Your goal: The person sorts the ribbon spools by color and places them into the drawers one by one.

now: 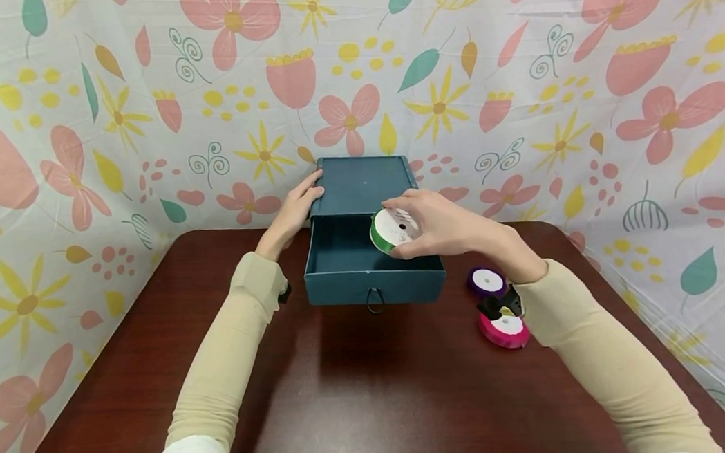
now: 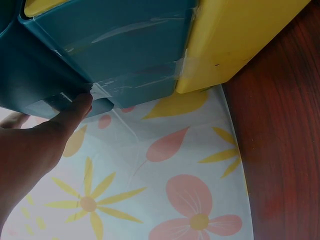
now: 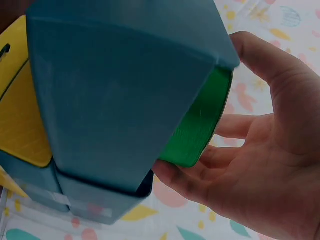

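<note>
My right hand grips a green ribbon spool by its edge, over the pulled-out drawer of a teal box. In the right wrist view the drawer's side partly hides the green ribbon, with thumb and fingers around the spool. My left hand rests against the left side of the teal box, its fingertips at the top edge. The left wrist view shows that hand touching the teal side near a taped seam.
On the table, right of the drawer, lie a purple ribbon spool and a pink ribbon spool, partly behind the right wrist strap. Yellow drawer units adjoin the teal box below. A flowered cloth hangs behind.
</note>
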A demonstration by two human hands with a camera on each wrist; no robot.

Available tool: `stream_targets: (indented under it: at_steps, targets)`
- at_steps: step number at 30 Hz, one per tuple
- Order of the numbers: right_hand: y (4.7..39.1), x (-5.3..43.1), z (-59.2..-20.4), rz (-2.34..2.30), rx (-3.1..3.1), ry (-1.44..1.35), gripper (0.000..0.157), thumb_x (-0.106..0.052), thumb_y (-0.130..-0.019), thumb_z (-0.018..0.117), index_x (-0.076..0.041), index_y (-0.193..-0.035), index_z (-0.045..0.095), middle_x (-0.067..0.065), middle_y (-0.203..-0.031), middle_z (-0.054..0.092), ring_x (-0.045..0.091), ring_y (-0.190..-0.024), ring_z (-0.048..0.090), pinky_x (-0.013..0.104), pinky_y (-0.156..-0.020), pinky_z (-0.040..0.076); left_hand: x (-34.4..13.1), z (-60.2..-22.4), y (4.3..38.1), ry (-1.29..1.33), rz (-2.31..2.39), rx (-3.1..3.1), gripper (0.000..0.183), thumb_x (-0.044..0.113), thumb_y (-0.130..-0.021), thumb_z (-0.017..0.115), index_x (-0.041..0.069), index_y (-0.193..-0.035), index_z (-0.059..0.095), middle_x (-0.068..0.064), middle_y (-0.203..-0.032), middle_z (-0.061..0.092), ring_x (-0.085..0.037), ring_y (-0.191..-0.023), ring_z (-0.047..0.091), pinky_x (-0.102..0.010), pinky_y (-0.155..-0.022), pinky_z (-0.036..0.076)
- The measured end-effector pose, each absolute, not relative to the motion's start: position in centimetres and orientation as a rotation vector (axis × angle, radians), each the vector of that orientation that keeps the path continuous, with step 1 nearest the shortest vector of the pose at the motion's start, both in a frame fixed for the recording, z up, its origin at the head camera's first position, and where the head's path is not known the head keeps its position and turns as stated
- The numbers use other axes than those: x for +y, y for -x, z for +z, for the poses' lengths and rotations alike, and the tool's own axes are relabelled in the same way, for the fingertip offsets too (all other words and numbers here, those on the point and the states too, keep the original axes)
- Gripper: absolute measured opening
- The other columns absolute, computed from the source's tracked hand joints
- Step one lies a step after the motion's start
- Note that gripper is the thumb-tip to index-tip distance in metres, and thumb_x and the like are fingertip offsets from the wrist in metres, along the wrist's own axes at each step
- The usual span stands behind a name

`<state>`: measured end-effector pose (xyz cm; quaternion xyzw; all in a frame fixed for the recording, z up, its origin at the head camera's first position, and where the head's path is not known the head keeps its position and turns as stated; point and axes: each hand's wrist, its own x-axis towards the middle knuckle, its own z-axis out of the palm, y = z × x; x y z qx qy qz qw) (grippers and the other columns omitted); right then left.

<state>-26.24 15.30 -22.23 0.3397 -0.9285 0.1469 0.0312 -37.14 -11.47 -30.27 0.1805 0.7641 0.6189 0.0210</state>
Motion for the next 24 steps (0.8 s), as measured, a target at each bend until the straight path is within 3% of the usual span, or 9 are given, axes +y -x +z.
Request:
stream_targets:
  at_steps: [7,14,24]
  targets:
    - [26.1,14.5,-22.5,0.392,-2.910,-1.082,0.072,-0.034,-0.077,0.073,-0.007,-0.140,0.051,0.013,-0.124,0.058,0.024,-0.104,0.050,0.035,-0.078,0.047,-11.5,-30.2,37.0,-0.551,1.908,2.382,0.055,0.035,-0.103,0.039,0.027,-0.155,0.023,-0.008,-0.160,0.024,-0.031,-0.137,0.041,-0.050,-0.109,0.039]
    - [26.4,14.1,-23.1,0.389,-2.942,-1.110,0.073,-0.034,-0.078,0.072,-0.006,-0.142,0.049,0.014,-0.127,0.058,0.025,-0.105,0.050,0.036,-0.079,0.048,-11.5,-30.2,37.0,-0.542,1.909,2.368,0.054,0.036,-0.104,0.038,0.027,-0.155,0.023,-0.009,-0.159,0.026,-0.031,-0.135,0.044,-0.051,-0.107,0.040]
    - [27.1,13.4,-24.0,0.344,-2.912,-1.171,0.070,-0.030,-0.079,0.075,0.000,-0.138,0.051,0.015,-0.118,0.063,0.025,-0.097,0.054,0.034,-0.076,0.048,-11.4,-30.1,37.0,-0.544,1.899,2.402,0.054,0.036,-0.104,0.039,0.028,-0.155,0.025,-0.001,-0.162,0.020,-0.027,-0.138,0.041,-0.047,-0.111,0.037]
